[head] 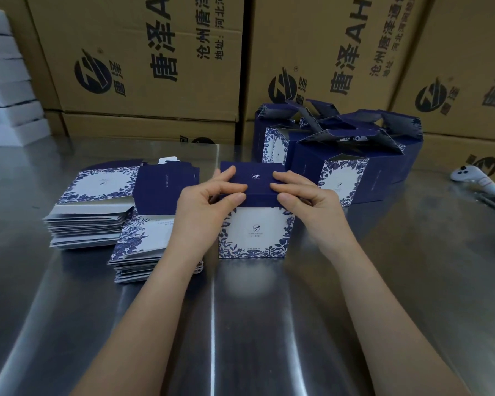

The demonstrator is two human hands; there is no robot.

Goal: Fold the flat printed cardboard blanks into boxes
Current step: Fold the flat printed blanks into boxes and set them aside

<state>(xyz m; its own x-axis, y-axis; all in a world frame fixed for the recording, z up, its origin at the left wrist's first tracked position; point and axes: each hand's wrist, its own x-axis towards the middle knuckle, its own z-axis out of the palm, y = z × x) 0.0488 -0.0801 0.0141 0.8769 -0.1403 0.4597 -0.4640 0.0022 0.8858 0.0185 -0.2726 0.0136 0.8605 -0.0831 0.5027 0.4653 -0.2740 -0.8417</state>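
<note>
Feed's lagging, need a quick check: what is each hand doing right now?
Left hand: closed, pinching the left end of the box lid.
Right hand: closed, pinching the lid's right end.

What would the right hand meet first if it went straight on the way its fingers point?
Probably the left hand: the right hand points leftward along the box lid that both pinch; depth is unclear.
</note>
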